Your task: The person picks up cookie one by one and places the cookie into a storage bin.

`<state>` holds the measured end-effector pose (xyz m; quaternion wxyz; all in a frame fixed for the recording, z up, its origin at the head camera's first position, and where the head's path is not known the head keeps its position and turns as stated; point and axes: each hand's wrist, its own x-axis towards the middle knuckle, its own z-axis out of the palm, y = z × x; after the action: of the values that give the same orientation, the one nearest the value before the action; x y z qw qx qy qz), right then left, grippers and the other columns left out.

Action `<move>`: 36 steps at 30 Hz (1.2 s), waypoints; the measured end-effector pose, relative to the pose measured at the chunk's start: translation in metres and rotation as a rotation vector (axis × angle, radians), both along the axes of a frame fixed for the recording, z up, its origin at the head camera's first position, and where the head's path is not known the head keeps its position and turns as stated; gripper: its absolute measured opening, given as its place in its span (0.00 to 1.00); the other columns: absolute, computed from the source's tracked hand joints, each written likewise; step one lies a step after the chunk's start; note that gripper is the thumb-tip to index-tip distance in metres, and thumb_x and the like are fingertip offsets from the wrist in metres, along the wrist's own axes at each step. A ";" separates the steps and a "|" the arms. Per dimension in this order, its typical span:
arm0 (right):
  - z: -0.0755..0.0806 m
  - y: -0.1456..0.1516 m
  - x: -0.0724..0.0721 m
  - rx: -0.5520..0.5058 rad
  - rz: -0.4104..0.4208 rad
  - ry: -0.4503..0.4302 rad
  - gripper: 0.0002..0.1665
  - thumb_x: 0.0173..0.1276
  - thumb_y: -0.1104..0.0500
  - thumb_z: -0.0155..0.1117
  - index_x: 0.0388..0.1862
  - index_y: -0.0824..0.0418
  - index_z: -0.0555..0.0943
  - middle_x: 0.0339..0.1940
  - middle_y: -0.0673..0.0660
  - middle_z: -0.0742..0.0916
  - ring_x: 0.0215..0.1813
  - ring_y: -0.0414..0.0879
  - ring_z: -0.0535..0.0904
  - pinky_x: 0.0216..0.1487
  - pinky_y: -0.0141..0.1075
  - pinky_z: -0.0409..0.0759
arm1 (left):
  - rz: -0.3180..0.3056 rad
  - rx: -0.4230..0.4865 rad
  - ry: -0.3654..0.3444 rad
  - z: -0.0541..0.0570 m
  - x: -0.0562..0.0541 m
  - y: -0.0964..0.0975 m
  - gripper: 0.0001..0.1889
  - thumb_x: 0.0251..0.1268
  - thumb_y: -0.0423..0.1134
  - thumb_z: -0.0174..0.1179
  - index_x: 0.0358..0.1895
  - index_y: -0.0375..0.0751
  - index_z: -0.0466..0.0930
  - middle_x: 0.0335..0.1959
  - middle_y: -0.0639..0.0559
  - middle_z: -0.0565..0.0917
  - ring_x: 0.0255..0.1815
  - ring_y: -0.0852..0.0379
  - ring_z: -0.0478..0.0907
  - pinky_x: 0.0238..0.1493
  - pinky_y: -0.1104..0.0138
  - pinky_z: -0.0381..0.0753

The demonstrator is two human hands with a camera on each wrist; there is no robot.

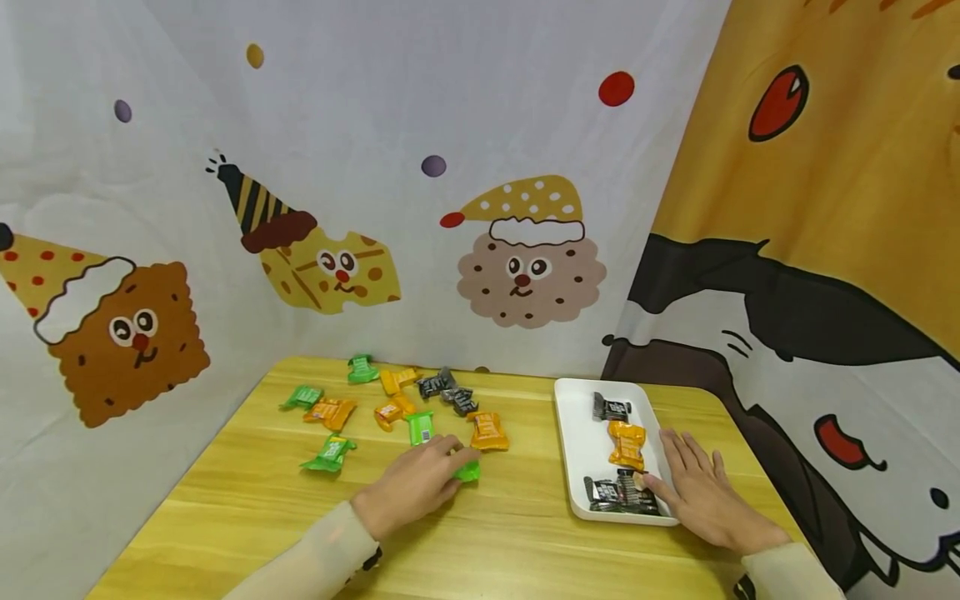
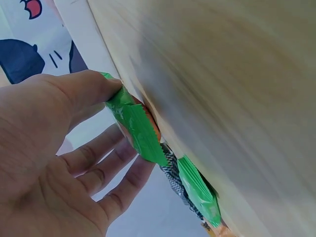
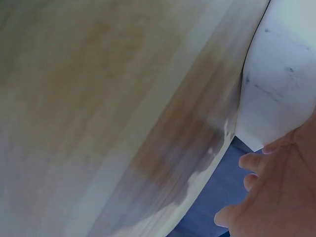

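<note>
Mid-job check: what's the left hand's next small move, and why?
Probably lift the pinched green packet toward the white tray: the left hand has thumb and fingers on it, and the tray shows bare space beside its packets.

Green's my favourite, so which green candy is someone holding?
The green candy nearest the white tray, pinched by the left hand; the other green ones lie on the table, held by neither hand.

l hand pinches green pkt, orange pkt partly hidden behind; can't tell if held pkt touches wood tbl. 2nd green pkt lies on tbl, blk/wht pkt just behind it. printed cloth in bg.
</note>
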<state>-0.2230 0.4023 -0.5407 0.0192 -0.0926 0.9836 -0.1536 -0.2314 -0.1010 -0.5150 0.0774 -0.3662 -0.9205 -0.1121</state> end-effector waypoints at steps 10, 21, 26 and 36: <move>0.000 0.000 0.000 -0.010 0.021 0.023 0.62 0.91 0.29 0.57 0.98 0.71 0.50 0.97 0.79 0.56 0.96 0.82 0.47 0.87 0.90 0.39 | -0.023 0.005 0.018 0.005 -0.006 0.017 0.22 0.79 0.40 0.79 0.71 0.50 0.91 0.64 0.49 0.92 0.60 0.53 0.91 0.62 0.60 0.96; -0.001 0.000 0.000 0.002 0.012 0.017 0.63 0.91 0.28 0.56 0.98 0.72 0.50 0.97 0.79 0.56 0.96 0.83 0.47 0.87 0.90 0.39 | -0.067 0.023 0.067 0.020 -0.013 0.046 0.19 0.80 0.40 0.78 0.69 0.50 0.92 0.63 0.50 0.93 0.60 0.54 0.91 0.63 0.65 0.95; -0.001 0.001 0.000 -0.014 0.019 0.015 0.61 0.92 0.30 0.57 0.98 0.72 0.49 0.97 0.79 0.56 0.96 0.83 0.47 0.86 0.90 0.38 | -0.093 0.019 0.087 0.025 -0.017 0.061 0.19 0.80 0.40 0.78 0.69 0.50 0.92 0.63 0.50 0.94 0.60 0.55 0.92 0.63 0.64 0.95; -0.001 0.001 -0.001 -0.009 0.024 0.026 0.60 0.92 0.30 0.56 0.98 0.71 0.49 0.97 0.79 0.57 0.95 0.83 0.48 0.86 0.91 0.40 | -0.078 -0.026 0.089 0.036 -0.025 0.097 0.19 0.81 0.42 0.77 0.71 0.55 0.92 0.65 0.53 0.94 0.60 0.58 0.91 0.61 0.69 0.93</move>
<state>-0.2238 0.4038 -0.5418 0.0077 -0.1063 0.9819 -0.1567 -0.2561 -0.0038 -0.4788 0.1091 -0.4075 -0.9025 -0.0867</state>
